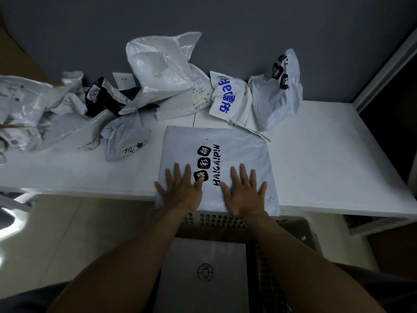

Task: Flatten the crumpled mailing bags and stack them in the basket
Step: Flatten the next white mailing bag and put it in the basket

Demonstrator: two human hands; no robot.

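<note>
Grey wall (225,23) backs the white table (320,154), where a flat mailing bag (239,145) printed HAIGAIPIN lies at the near edge, its lower border overhanging and hiding part of the basket (216,221) rim below. Left hand (181,192) and right hand (244,194) press on it, fingers spread straight, gripping nothing. Forearms (126,267) cover the basket's sides; one flattened bag (203,251) lies inside. Crumpled bags (158,71) heap along the wall, the leftmost blurred and cut off.
</note>
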